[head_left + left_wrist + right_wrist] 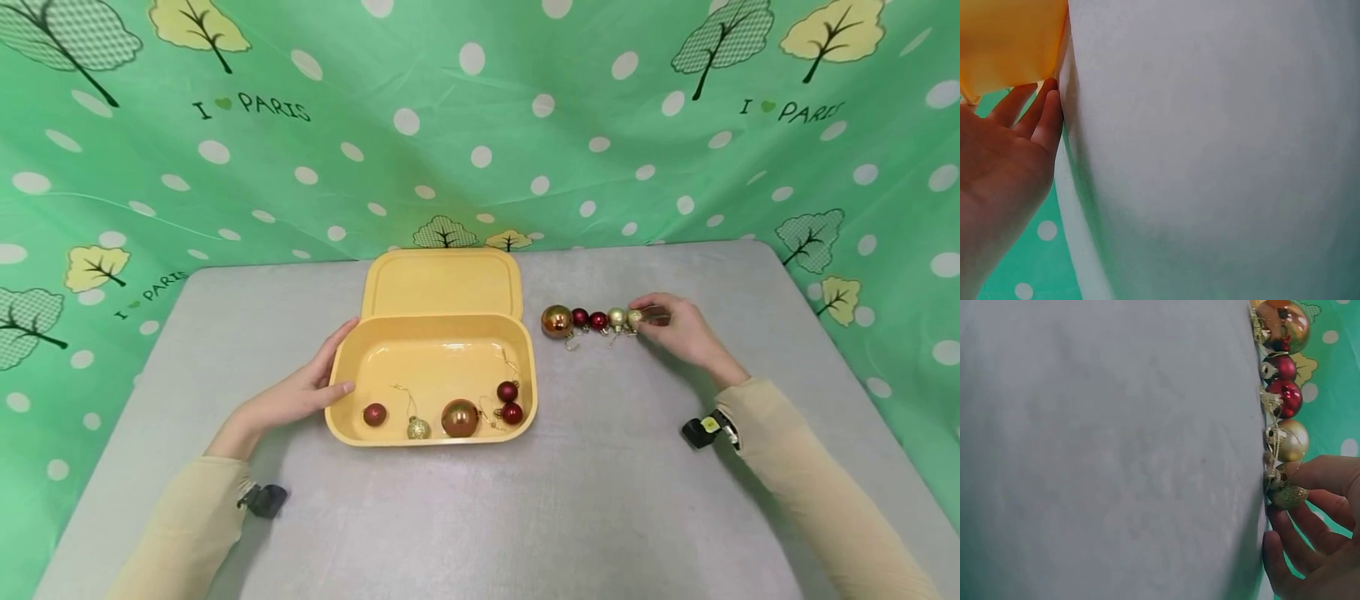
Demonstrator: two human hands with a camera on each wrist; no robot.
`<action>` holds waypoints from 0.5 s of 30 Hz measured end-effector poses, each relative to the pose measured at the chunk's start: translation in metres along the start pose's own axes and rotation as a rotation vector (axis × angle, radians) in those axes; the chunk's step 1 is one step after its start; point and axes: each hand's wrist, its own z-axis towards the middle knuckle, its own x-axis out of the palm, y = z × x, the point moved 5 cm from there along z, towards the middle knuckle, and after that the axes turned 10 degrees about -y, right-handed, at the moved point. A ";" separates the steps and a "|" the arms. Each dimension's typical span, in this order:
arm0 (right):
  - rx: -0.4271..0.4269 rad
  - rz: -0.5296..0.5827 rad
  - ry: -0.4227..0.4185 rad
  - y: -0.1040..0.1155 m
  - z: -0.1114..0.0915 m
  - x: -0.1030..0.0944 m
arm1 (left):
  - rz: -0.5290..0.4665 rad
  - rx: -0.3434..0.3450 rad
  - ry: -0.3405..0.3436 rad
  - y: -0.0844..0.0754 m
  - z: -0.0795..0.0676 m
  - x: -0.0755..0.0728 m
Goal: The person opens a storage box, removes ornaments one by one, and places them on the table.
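My left hand (pixel 296 387) holds the left end of a yellow plastic box (pixel 420 362), thumb over the rim and fingers along the outer wall. Inside the box lie a matte red bauble (pixel 374 414), a glittery gold bauble (pixel 417 428), a large shiny copper bauble (pixel 460 418) and two dark red baubles (pixel 507 392). Right of the box, my right hand (pixel 686 333) pinches a glittery gold bauble (pixel 1291 497) at the right end of a row. Beside it in that row are a smooth gold bauble (pixel 1293 440), two red baubles (pixel 1290 397) and a large copper bauble (pixel 557 322).
The box's yellow lid (pixel 442 283) lies behind it, against its back rim. All stands on a grey table (pixel 585 500). A green dotted cloth (pixel 480 117) hangs behind and at both sides. Gold hanging loops trail from the baubles.
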 end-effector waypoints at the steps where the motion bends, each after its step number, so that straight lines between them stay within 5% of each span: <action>1: -0.007 -0.006 -0.004 0.000 0.000 0.001 | -0.002 -0.001 0.000 0.000 0.000 0.000; 15: -0.025 -0.026 -0.016 0.004 -0.002 0.002 | 0.006 0.002 -0.007 0.000 0.000 0.000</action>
